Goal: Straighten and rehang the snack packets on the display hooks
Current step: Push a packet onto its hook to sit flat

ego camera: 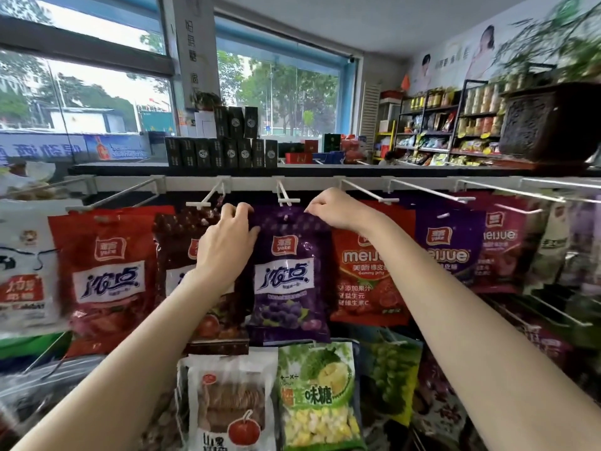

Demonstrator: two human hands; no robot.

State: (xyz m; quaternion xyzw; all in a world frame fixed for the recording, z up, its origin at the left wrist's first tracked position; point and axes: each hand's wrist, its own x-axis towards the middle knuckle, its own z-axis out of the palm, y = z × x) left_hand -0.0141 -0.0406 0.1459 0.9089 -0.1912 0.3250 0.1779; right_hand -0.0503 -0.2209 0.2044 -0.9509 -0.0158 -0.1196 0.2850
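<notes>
Head view: long white rail (195,183) runs across the rack w/ thin white wire hooks sticking out toward cam, each ending in a flat T-shaped tip. Glossy flat plastic snack packets hang in a row under it. Purple grape packet (287,278) is center, rectangular, shiny film, hanging at the center hook (286,197); can't tell if its hole is fully on the wire. Red packet (109,275) far left, dark brown packet (182,255) just beside purple one, red-orange gummy packet (367,271) to its right, partly behind it. Left hand (227,236) fingers curled, gripping purple packet's top left corner. Right hand (335,208) pinches its top right edge, fingers narrow.
</notes>
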